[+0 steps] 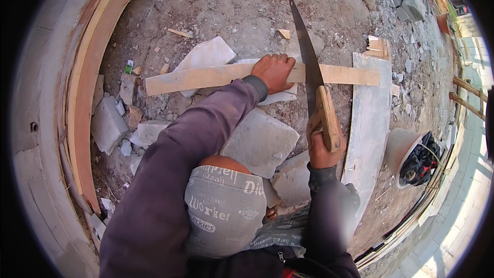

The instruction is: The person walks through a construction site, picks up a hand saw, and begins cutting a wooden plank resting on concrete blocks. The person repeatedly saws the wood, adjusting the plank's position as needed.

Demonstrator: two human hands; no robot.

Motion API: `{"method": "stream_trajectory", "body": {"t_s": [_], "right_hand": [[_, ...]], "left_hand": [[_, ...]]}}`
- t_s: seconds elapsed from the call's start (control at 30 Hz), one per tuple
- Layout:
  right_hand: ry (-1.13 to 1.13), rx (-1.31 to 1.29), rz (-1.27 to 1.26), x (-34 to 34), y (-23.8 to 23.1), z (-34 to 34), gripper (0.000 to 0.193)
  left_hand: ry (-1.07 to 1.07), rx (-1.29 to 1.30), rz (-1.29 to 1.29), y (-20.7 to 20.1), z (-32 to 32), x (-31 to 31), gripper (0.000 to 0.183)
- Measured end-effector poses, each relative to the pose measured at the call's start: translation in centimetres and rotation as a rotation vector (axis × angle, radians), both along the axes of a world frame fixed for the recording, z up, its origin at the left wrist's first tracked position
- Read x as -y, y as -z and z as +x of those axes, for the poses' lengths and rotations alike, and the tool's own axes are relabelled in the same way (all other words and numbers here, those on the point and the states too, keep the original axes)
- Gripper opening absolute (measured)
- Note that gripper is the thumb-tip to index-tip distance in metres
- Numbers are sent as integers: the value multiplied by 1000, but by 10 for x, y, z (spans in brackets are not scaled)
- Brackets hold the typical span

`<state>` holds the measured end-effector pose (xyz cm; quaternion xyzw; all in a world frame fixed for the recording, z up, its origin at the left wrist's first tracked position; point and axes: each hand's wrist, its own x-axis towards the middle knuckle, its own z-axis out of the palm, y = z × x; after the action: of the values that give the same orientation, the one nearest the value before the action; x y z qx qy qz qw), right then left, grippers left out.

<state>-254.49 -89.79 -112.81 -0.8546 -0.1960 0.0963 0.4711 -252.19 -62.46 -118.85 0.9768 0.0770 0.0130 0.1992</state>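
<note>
Along the left edge a long brown board (85, 103) runs from near to far, with rubble (110, 123) just right of it on the dirt ground (247, 15). Right of that, a wooden strip (221, 75) lies from left to right across the middle of the scene, over pale stone slabs (206, 54). The left hand (276, 72) bears down on it, fingers curled over its far edge. Just right of that hand, a saw (312, 72) crosses the strip, its tip pointing far; the right hand (323, 150) is wrapped around the wooden handle (328, 118) at the near end. The step in hand looks like sawing the strip crosswise; whether the teeth are into the wood, I cannot tell. The next move calls for a steady stroke along 1 line, with the left hand pressing firmly and clear of the blade. The strip is pale tan, long and narrow, flat-looking, with its 2 ends in view. Its right end lies over a grey-white board (373, 108), which is splintered at its far end. Further right and nearer stands a pale bucket (399, 149) with a dark bundle (419, 162) inside
</note>
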Motion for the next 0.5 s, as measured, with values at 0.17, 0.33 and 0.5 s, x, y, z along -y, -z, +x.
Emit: {"method": "stream_trajectory", "body": {"t_s": [0.17,0.33,0.5], "right_hand": [[46,-175,-65,81,-64,-70,50],[165,-418,-103,141,-145,-137,52],[-34,-83,-77,14,-19,-8,49]], "left_hand": [[2,-34,-9,-2,0,3,56],[-6,0,4,14,0,5,56],[2,-4,9,4,0,3,52]]}}
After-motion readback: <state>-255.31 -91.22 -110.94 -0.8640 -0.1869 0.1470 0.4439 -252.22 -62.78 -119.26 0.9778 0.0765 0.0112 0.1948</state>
